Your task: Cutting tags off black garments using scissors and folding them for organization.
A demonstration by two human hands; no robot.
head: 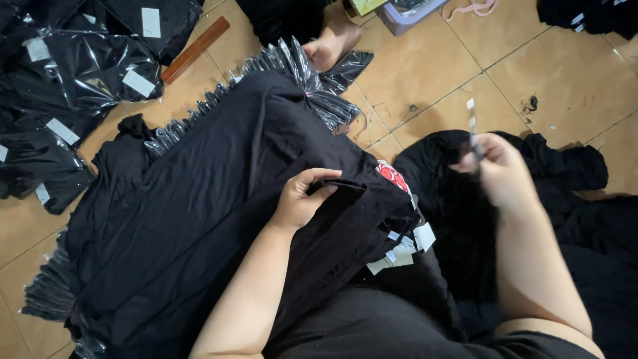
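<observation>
Soft black knit fabric, the folded garment across the lap, is pinched at its edge by the left hand, while a small paper tag is nipped between the right hand's fingertips; light and limp, it is judged best gripped at folds.

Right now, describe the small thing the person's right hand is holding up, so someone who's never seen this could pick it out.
Start at the tan tiled floor and go to the heap of loose black clothes on the right. Above it, the right hand pinches a small pale strip between its fingertips. It is blurred, but it is the only thin light thing raised against the tiles, unlike the tags lying on the black garment.
</observation>
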